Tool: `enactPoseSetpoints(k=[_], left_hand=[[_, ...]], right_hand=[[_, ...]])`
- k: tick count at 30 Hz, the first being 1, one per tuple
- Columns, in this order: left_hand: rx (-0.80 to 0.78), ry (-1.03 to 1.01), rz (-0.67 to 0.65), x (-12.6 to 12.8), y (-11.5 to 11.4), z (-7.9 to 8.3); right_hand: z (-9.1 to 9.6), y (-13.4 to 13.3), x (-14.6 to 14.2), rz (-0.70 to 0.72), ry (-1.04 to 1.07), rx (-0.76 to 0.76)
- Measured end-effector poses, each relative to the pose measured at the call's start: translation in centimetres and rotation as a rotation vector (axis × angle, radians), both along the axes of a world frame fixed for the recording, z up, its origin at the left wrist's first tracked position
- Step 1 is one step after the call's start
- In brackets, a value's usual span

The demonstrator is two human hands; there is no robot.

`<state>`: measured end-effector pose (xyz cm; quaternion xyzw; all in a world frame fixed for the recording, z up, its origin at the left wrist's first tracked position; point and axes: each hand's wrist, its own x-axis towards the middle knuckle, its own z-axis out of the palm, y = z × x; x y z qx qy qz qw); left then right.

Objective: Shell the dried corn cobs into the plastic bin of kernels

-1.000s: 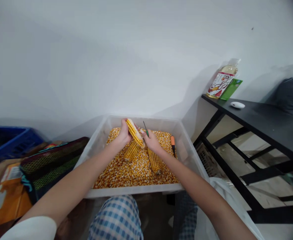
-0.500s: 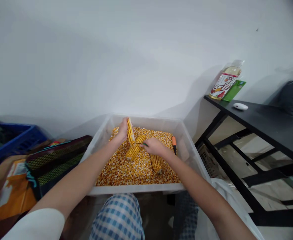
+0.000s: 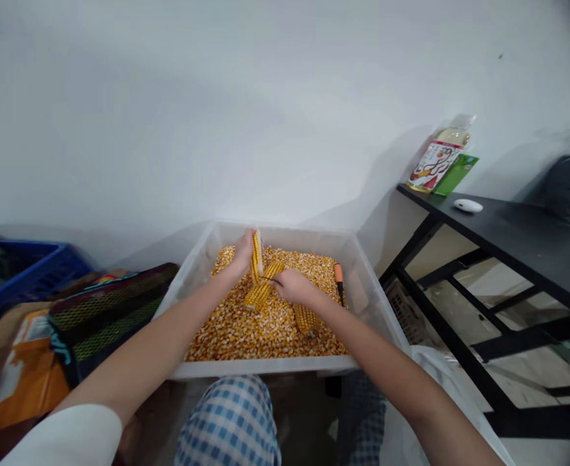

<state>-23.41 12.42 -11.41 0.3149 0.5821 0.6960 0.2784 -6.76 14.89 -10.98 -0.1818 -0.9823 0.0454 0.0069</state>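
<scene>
Over a clear tub [image 3: 265, 369] of kernels [image 3: 265, 336], left grip [image 3: 243, 254] holds a cob [image 3: 256, 259], right [image 3: 295, 288] a thin pick [image 3: 265, 277].

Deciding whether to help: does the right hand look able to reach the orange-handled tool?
Probably yes: the right hand is near the orange-handled tool, with only loose corn kernels between them.

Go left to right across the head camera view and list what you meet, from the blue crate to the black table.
Blue plastic crate, mesh-sided bag, left wall of the clear plastic tub, left hand, right hand, orange-handled tool, black table.
</scene>
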Motion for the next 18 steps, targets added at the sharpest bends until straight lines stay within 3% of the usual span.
enactPoseSetpoints(k=[2,6,12,15,18], left_hand=[[-0.030,0.092,-0.006,0.9,0.1,0.3],[-0.079,0.486,-0.050,3.2,0.1,0.8],[-0.129,0.750,-0.208,6.0,-0.3,1.0],[-0.101,0.546,-0.130,4.9,-0.3,1.4],[-0.059,-0.016,-0.023,2.2,-0.3,2.0]], right_hand=[[0.5,0.6,0.1,0.066,0.014,-0.065],[0.8,2.0,0.6,0.181,0.055,-0.223],[-0.3,3.2,0.9,0.137,0.074,-0.388],[0.1,3.7,1.2,0.118,0.020,-0.433],[0.6,3.8,1.5,0.039,0.116,-0.413]])
